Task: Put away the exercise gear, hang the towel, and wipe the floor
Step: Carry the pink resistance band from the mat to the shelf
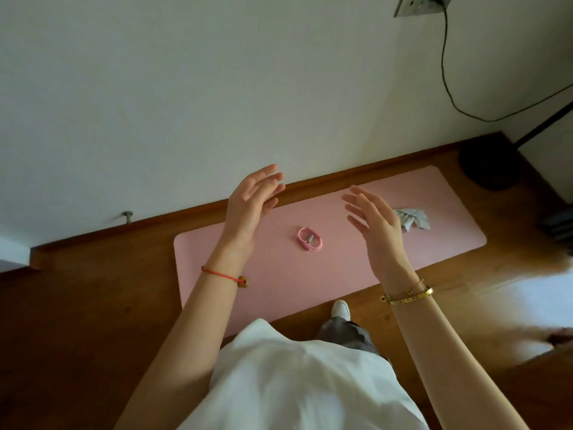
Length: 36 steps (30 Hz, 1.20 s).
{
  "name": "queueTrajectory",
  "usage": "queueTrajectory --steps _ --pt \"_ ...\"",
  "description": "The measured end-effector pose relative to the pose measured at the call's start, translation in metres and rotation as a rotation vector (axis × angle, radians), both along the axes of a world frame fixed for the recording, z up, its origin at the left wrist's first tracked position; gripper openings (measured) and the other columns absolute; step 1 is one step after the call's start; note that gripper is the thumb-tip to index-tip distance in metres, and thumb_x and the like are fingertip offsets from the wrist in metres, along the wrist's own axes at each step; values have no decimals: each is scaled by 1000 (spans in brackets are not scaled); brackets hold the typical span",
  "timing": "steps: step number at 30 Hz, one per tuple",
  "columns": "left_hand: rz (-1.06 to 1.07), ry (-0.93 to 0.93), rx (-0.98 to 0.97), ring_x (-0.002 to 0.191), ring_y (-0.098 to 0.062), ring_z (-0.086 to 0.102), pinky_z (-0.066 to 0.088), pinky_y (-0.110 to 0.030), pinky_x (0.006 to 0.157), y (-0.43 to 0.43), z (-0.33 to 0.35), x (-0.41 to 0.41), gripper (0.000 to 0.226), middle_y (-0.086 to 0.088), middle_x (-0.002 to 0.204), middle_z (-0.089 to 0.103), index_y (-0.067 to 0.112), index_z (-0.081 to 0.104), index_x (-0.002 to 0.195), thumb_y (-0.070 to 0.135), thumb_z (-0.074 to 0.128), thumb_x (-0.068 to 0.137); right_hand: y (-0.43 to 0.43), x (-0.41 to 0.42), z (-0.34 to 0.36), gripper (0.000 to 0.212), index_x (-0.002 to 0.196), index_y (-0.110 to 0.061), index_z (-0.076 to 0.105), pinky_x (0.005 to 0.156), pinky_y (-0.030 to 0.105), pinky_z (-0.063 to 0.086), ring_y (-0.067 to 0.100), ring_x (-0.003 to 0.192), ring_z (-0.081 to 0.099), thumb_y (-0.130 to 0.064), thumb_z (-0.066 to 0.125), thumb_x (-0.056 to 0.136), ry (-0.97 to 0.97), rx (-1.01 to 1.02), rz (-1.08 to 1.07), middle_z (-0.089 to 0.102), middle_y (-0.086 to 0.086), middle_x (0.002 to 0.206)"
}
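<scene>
A pink exercise mat (279, 274) lies flat on the wooden floor along the wall. On its middle rests a small pink resistance band (310, 239) with a grey part. A crumpled grey towel (412, 219) sits on the mat's right part. My left hand (251, 201) is raised above the mat's far edge, fingers apart, holding nothing. My right hand (376, 226) is raised to the right of the band, fingers spread and empty, partly covering the towel's left edge.
A brown skirting board (186, 217) runs along the white wall. A black lamp base (486, 164) stands at the far right, with a black cable (446, 72) hanging from a wall socket. My white shoe (340, 308) stands at the mat's near edge.
</scene>
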State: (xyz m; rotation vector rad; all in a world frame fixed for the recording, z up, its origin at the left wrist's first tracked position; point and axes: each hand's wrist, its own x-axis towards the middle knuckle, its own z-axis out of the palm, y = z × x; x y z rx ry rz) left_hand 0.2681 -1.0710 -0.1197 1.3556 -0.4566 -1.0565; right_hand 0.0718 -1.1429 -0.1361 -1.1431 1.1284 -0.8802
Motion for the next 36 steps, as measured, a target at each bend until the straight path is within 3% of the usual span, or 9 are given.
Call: queueTrajectory --steps 8,15,20,23,26,29,33,36 --pt "190 71 75 113 -19 68 53 -32 96 -100 -59 -67 31 -4 122 71 15 65 126 16 63 95 -131 -56 -45 27 123 -14 62 101 34 51 20 112 64 -25 51 101 150 90 163 69 1 113" --pt "235 142 210 111 -21 68 53 -32 93 -171 -166 -77 28 -6 120 70 18 64 122 16 65 94 -209 -53 -150 30 126 -11 61 99 36 50 23 111 61 -22 51 100 258 183 268 67 2 112" --pt "248 197 348 103 -17 68 54 -32 91 -208 -306 -66 33 -5 120 69 18 61 125 15 66 93 -253 -30 -283 26 122 -14 63 91 32 51 21 104 61 -20 54 99 326 234 306 66 0 105" --pt "239 202 405 100 -14 66 55 -25 78 -227 -398 -61 38 -8 125 65 16 58 131 13 64 94 -276 -18 -378 27 124 -12 62 86 28 52 18 100 60 -18 53 99 386 251 361 65 1 108" --pt "239 219 473 105 -20 62 52 -26 75 -246 -498 -56 41 -11 127 61 13 53 136 8 61 95 -297 -6 -481 29 124 -14 64 88 32 52 17 99 59 -18 56 97 432 284 404 64 0 107" --pt "234 236 540 95 -17 58 49 -28 72 -264 -592 -50 49 -16 133 57 13 48 139 6 62 93 -317 4 -577 32 126 -11 62 75 27 51 14 87 59 -18 58 95 448 350 426 62 0 103" --pt "150 204 613 96 -20 55 45 -31 76 -285 -708 -44 34 -8 113 61 16 59 124 10 66 92 -345 10 -695 40 135 -7 52 63 22 46 8 77 54 -17 58 97 502 417 502 57 5 107" --pt "21 140 653 109 -26 55 46 -38 84 -292 -778 -41 37 -6 120 61 13 59 127 15 67 91 -359 11 -769 47 138 -6 48 63 20 43 8 79 53 -18 61 95 564 361 520 55 7 110"
